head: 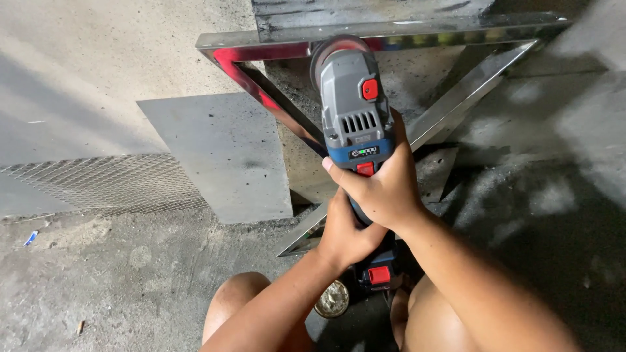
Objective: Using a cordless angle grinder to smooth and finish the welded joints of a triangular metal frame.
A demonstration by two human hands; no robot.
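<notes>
A cordless angle grinder (352,104), grey and blue with red buttons, points away from me. Its disc (326,49) sits against the top bar of a shiny polished metal frame (450,107) lying on the concrete. My right hand (381,186) wraps the grinder's body just behind the blue band. My left hand (342,231) grips the handle lower down, under the right hand. The battery end with a red tab (378,274) shows below my hands. My bare knees are at the bottom of the view.
A flat grey sheet (222,153) lies left of the frame, partly under it. A strip of metal mesh (104,182) lies further left. A round metal lid or tin (334,300) sits by my knee. The concrete floor is dusty and littered with small debris.
</notes>
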